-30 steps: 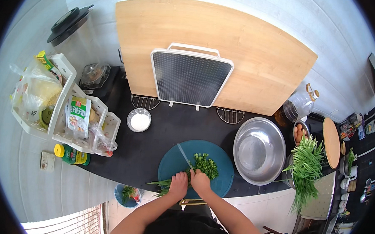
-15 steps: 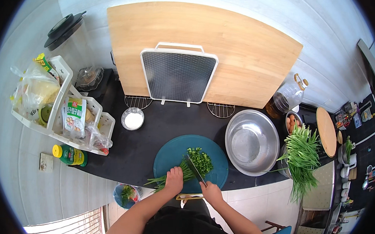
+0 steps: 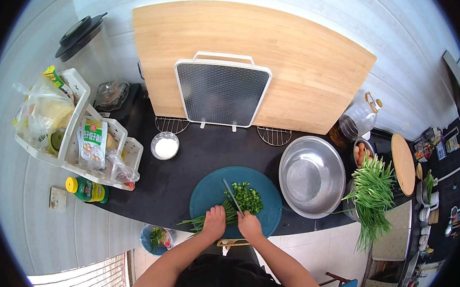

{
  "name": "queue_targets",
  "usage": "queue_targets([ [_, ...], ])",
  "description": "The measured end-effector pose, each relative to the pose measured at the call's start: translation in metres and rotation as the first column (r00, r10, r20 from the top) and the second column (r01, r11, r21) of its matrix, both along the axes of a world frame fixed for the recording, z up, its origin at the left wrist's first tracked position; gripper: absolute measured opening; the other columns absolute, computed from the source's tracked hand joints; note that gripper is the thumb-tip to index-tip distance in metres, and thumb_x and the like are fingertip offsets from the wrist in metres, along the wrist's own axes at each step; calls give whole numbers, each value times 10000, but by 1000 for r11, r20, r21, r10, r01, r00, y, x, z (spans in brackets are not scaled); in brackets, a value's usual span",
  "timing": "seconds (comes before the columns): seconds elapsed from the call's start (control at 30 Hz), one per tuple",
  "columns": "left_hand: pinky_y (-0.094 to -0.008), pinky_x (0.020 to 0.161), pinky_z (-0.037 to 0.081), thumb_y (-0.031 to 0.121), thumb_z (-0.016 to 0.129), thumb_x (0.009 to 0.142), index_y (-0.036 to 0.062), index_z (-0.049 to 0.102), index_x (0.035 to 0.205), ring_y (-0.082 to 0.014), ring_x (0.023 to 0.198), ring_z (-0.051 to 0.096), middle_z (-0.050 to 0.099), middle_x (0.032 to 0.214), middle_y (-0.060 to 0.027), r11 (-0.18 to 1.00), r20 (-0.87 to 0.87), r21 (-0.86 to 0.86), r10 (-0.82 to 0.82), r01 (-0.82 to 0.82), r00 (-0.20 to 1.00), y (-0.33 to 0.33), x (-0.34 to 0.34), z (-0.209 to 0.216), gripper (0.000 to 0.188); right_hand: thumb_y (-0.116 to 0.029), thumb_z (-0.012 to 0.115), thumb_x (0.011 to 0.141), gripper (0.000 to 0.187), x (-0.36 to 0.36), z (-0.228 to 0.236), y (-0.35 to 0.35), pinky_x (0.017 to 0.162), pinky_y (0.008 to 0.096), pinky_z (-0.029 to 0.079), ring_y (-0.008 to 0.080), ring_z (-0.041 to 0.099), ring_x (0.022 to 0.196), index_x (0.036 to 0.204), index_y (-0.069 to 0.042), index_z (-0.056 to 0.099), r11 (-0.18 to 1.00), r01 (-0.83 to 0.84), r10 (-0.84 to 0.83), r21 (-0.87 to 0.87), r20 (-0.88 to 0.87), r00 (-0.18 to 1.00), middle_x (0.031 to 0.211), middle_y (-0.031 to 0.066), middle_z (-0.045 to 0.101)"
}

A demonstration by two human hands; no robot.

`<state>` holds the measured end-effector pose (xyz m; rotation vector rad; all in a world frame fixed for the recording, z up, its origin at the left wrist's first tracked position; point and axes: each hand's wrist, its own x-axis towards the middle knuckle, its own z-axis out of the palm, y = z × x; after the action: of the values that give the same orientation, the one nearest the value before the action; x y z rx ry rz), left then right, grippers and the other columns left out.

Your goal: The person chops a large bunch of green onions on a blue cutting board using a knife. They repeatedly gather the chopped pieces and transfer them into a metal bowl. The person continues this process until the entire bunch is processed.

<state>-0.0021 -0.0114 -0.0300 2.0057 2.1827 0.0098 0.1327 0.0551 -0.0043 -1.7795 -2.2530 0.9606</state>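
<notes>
A round teal cutting board (image 3: 205, 186) lies at the front edge of the dark counter. My left hand (image 3: 215, 220) presses down on a bundle of long green stalks (image 3: 197, 223), its fingers curled over them. In my right hand (image 3: 249, 225) is a kitchen knife (image 3: 232, 196), gripped by the handle. The blade stands at the cut end of the bundle, close by my left fingers, its tip pointing away and to the left. Chopped greens (image 3: 249, 198) sit in a pile to the right of the blade.
Right of the board stands a large metal basin (image 3: 311, 177). Beyond it are a bunch of long greens (image 3: 371, 190) and a bowl of eggs (image 3: 362, 152). A small bowl of white powder (image 3: 165, 146) sits back left, near a white basket (image 3: 57, 158) and a yellow-capped bottle (image 3: 88, 189).
My right hand and the knife have shifted a little left and away from me, toward my left hand. The blade now stands more upright on edge. My left hand stays on the stalks.
</notes>
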Motion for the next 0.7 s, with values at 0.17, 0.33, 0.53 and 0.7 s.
queue_targets([
  [0.17, -350, 807, 427, 312, 706, 700, -64, 421, 1224, -261, 983, 494, 493, 1127, -153, 1000, 34, 16, -14, 13, 999, -1, -5, 10, 705, -350, 553, 893, 403, 26, 21, 2, 597, 494, 464, 456, 584, 702, 750, 26, 564, 998, 39, -42, -47, -68, 997, 674, 260, 591],
  [0.33, -354, 823, 419, 340, 708, 706, -63, 419, 1227, -263, 992, 489, 488, 1138, -156, 1000, 5, -15, -18, 18, 1000, 0, -4, 8, 719, -387, 527, 901, 423, 34, 52, -12, 616, 504, 477, 453, 592, 687, 747, 6, 564, 995, -77, 79, -59, 21, 997, 673, 252, 603],
  [0.53, -362, 817, 411, 248, 622, 760, -65, 424, 1223, -266, 988, 484, 488, 1135, -160, 999, 9, -39, -9, 10, 1000, 1, -3, 0, 593, -373, 508, 907, 410, 30, 37, -21, 631, 506, 494, 441, 608, 677, 746, 2, 553, 987, -153, 156, -40, 96, 983, 668, 249, 610],
  [0.7, -359, 786, 407, 168, 526, 782, -62, 444, 1208, -265, 955, 486, 494, 1115, -158, 998, -14, -60, 2, -2, 1000, 4, 0, -7, 491, -332, 496, 911, 376, 17, 34, -13, 654, 498, 503, 434, 620, 707, 781, 15, 563, 976, -195, 209, -101, 152, 966, 702, 256, 621],
])
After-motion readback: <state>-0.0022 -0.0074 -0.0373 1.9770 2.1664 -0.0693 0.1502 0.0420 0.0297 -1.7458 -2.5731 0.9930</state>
